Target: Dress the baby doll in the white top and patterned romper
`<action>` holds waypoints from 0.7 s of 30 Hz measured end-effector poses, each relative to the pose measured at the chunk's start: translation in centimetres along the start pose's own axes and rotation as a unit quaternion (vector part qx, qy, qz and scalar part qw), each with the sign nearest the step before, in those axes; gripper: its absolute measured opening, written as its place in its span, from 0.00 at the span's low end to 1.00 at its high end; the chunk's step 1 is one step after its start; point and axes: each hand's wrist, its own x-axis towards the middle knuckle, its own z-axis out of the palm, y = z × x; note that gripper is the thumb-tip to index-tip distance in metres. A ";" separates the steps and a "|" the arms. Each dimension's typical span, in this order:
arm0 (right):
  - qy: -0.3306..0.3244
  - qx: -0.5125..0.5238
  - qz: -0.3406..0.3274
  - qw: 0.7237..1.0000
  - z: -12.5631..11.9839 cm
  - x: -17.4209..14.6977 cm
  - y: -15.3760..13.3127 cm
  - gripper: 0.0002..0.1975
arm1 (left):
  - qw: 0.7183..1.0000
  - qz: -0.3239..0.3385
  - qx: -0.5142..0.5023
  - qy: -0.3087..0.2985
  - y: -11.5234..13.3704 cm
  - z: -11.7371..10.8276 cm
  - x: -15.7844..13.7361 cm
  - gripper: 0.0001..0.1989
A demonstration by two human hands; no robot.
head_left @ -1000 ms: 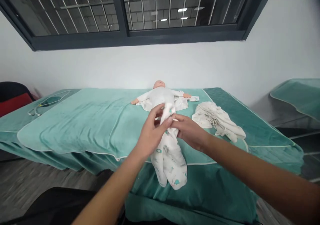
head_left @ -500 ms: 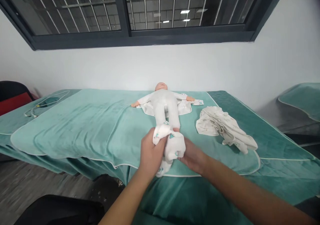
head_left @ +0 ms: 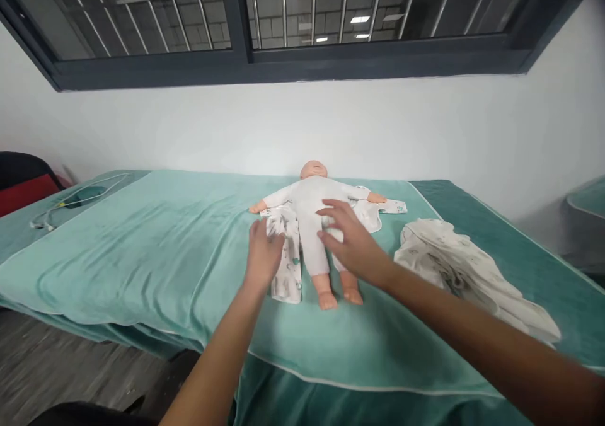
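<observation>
A baby doll (head_left: 309, 208) in a white bodysuit lies on its back, arms spread, bare feet towards me. Beside its leg on the left lies a white printed baby garment (head_left: 289, 268), stretched lengthwise; more white printed cloth (head_left: 393, 207) shows under the doll's arm at right. My left hand (head_left: 263, 254) is at the garment's left edge, thumb and fingers apart; whether it touches the cloth is unclear. Over the doll's hip and leg hovers my right hand (head_left: 352, 240), fingers spread and holding nothing, hiding part of the doll.
A crumpled off-white cloth (head_left: 466, 271) lies to the right on the green blanket (head_left: 155, 249) covering the bed. At the far left are a thin pale cable (head_left: 78, 196) and a dark chair with red (head_left: 26, 193). A white wall and barred window rise behind.
The printed garment, bunched in both hands at the doll's feet before, now lies along its left-side leg. Both hands have let go and moved up and apart. The view has shifted closer.
</observation>
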 end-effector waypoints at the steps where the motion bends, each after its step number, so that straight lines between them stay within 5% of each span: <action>1: 0.022 -0.038 -0.015 0.999 -0.6 1.5 1.6 0.17 | 1.000 0.001 -0.010 0.001 0.0 0.5 0.1 0.23; 3: 0.057 -0.093 -0.014 0.994 -1.6 4.9 5.1 0.22 | 0.998 -0.002 -0.061 -0.013 0.4 1.5 0.1 0.24; 7: 0.086 -0.165 0.093 0.978 -2.9 11.7 12.6 0.33 | 0.983 -0.062 -0.147 -0.092 1.1 4.1 0.9 0.25; 11: 0.051 -0.168 0.196 0.965 -3.5 16.4 17.5 0.43 | 0.947 -0.120 -0.254 -0.159 0.2 7.0 2.9 0.25; 16: -0.037 -0.131 0.228 0.964 -3.6 19.7 19.5 0.49 | 0.883 -0.188 -0.379 -0.205 -0.4 8.8 5.0 0.29; 21: -0.071 -0.049 0.265 0.960 -3.7 20.6 17.4 0.38 | 0.865 -0.211 -0.380 -0.249 0.4 8.0 5.9 0.35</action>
